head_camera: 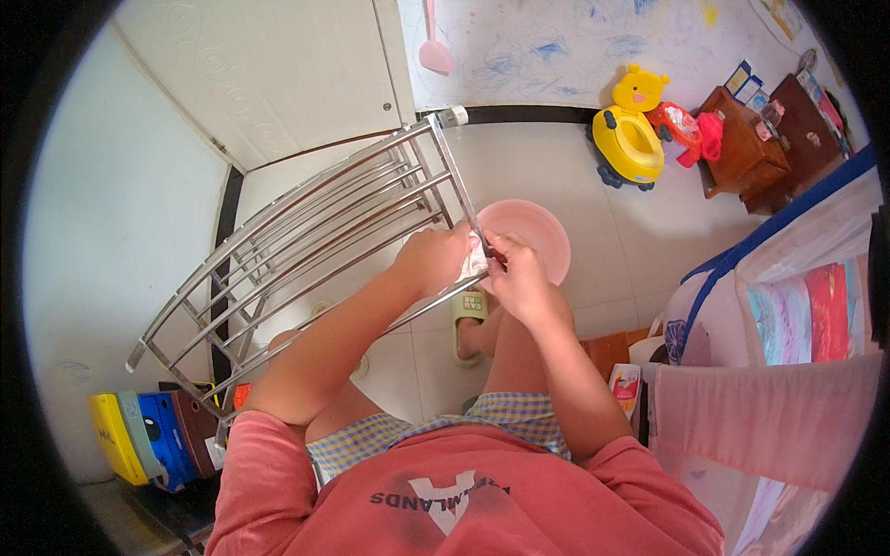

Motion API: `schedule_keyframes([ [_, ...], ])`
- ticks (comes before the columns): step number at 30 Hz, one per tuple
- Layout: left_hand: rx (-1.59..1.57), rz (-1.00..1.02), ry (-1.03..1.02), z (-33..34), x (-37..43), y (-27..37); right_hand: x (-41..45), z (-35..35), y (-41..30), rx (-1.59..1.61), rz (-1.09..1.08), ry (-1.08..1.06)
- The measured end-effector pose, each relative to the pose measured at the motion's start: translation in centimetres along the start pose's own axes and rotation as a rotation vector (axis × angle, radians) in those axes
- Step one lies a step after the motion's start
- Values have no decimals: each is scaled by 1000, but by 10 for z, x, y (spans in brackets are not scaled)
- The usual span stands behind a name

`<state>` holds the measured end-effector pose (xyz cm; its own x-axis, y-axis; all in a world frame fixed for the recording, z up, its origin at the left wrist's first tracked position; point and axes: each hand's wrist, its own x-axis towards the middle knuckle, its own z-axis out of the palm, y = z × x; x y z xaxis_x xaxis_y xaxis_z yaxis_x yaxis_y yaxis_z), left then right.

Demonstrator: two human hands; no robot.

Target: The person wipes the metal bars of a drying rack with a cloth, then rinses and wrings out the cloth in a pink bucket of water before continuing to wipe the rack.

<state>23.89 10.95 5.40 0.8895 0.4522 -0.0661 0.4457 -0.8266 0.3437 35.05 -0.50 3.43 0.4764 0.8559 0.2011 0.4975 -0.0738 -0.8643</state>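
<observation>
A metal rack (313,240) with several shiny bars lies slanted in front of me, its right end at my hands. My left hand (432,258) is closed on a wet-looking white cloth (474,260), pressed against the rack's end post near the lower right corner. From the other side, my right hand (518,274) grips that post with thumb and fingers. Its palm side is partly hidden. Behind and below my right hand, a pink plastic basin (532,215) stands on the tiled floor.
A yellow bear-shaped potty (629,146) stands by the far wall near a brown wooden cabinet (747,149). At left are several upright binders (163,431). A bed with a pink curtain (751,403) is on my right. A white door (278,69) stands behind the rack.
</observation>
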Motion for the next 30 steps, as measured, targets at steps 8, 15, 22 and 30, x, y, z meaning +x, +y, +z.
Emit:
schedule_keyframes([
  [8,352,137,332,23,-17,-5,0,3,-9,-90,42,-27],
  [15,284,45,277,19,-34,-6,-2,8,3,-201,13,-12],
  [22,89,-127,43,4,-30,-16,-1,8,-1,-220,-58,-17],
  [30,-1231,-365,-445,3,23,-46,3,4,-1,-291,-72,-42],
])
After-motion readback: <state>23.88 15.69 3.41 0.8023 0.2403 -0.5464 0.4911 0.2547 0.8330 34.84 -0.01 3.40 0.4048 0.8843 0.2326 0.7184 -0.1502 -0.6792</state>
